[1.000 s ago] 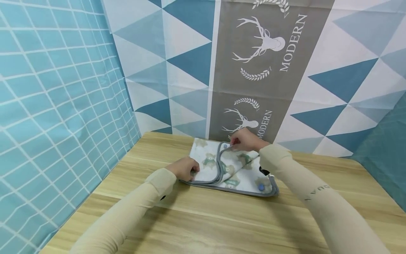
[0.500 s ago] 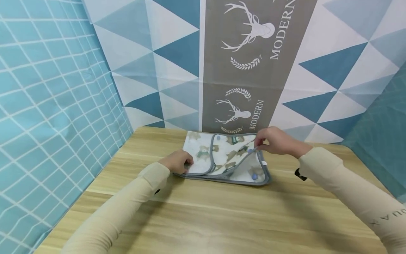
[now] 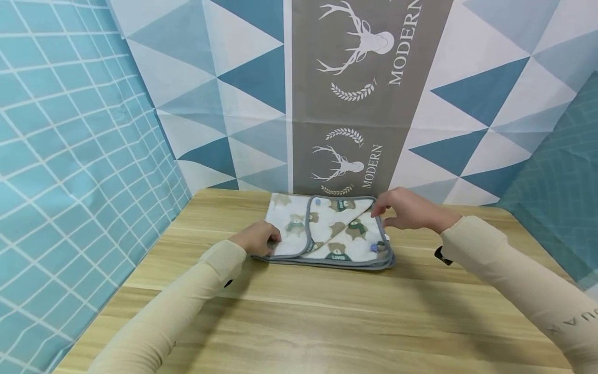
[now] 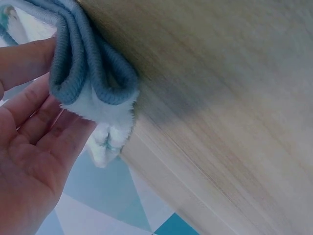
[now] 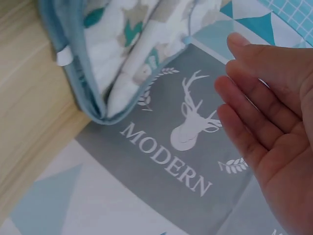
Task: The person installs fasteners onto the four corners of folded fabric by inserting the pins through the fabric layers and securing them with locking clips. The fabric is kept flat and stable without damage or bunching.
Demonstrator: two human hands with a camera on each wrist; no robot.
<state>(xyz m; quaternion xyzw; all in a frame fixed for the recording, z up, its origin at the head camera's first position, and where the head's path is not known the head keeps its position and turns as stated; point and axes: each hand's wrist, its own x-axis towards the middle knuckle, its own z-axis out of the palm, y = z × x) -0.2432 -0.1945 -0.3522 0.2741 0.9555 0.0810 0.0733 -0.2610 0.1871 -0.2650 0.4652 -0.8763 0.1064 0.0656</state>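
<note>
A folded baby blanket [image 3: 295, 226], white and fleecy with bears, grey binding and blue snaps, lies at the back of the table. Its right part is layered over, with a diagonal edge across the top. My left hand [image 3: 259, 239] is at its left end; in the left wrist view the thumb [image 4: 24, 62] lies against the top and the fairly straight fingers touch the folded side. Beside the far right corner, my right hand [image 3: 405, 209] has loosely extended fingers; in the right wrist view they are apart from the blanket [image 5: 132, 54] and hold nothing.
The wooden table [image 3: 289, 317] stretches in front of the blanket. A patterned cloth backdrop [image 3: 345, 109] with deer heads stands just behind it. Blue checked sheeting [image 3: 70, 156] hangs along the left side, and teal sheeting [image 3: 556, 176] along the right.
My right hand drew the top layer's edge rightward, laid that corner down over the right part, and let it go. My left hand stayed at the left end. The head view shifted slightly.
</note>
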